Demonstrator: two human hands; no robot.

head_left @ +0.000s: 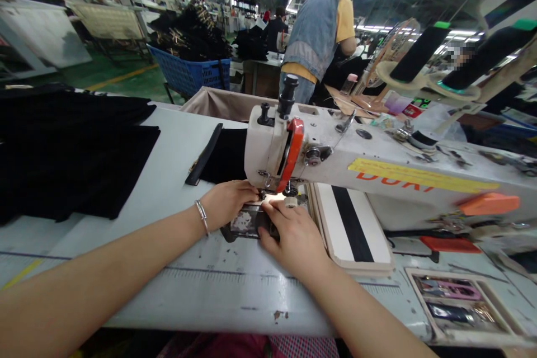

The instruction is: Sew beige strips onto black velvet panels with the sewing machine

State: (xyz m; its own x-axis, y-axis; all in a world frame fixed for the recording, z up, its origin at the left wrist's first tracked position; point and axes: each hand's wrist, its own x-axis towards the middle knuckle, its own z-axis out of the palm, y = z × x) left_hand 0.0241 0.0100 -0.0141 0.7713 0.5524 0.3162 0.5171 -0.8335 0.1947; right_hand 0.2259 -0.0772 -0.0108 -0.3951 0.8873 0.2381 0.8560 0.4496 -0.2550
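Note:
My left hand, with a silver bangle at the wrist, reaches to the needle area of a white sewing machine. Its fingers are pressed together beside the presser foot; what they pinch, if anything, is hidden. Just right of it, my right hand rests at the metal plate under the needle. Its fingers stretch forward and the thumb stands apart, with nothing visible held. Behind my left fingers lies a black fabric piece edged with a dark strip. A lamp lights the stitching spot.
Black fabric pieces cover the table's left. Right of the needle sit stacked white panels with a black stripe. A tool tray is set in the right front. Thread cones stand behind. A co-worker bends beyond a blue basket.

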